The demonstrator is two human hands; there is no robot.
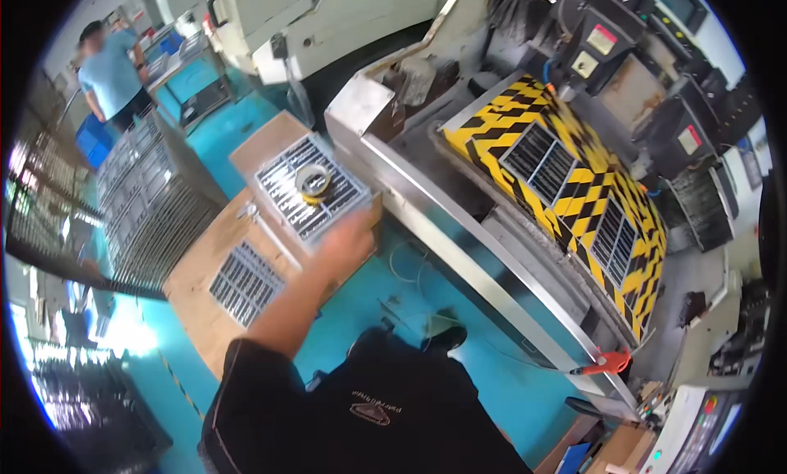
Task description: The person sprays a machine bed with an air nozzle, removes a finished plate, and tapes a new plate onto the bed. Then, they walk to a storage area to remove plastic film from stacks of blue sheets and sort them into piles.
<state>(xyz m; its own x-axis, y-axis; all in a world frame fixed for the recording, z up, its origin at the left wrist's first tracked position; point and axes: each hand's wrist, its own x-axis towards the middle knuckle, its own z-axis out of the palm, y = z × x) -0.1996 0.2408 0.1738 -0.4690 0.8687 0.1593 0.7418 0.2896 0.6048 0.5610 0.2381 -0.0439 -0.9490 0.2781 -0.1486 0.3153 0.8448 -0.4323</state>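
My left hand (348, 240) reaches over a wooden bench (193, 298), beside the near right corner of a stack of slotted grey plates (275, 183). Its fingers are blurred, so I cannot make out their grip or whether they touch the stack. On top of that stack lies a ring-shaped roll (313, 181), which looks like tape with some yellow on it. Under my forearm, a flat slotted plate (246, 284) rests on the bench. A slim light-coloured bar (275, 238) lies between the two. My right hand is not in view.
At right stands an open machine with a yellow-and-black checkered fixture (508, 117) bearing slotted plates (539, 163). An orange air gun (605, 363) sits on the machine's front rail (484, 281). Tall stacked grey trays (143, 204) stand left. Another person (112, 72) is at the far left.
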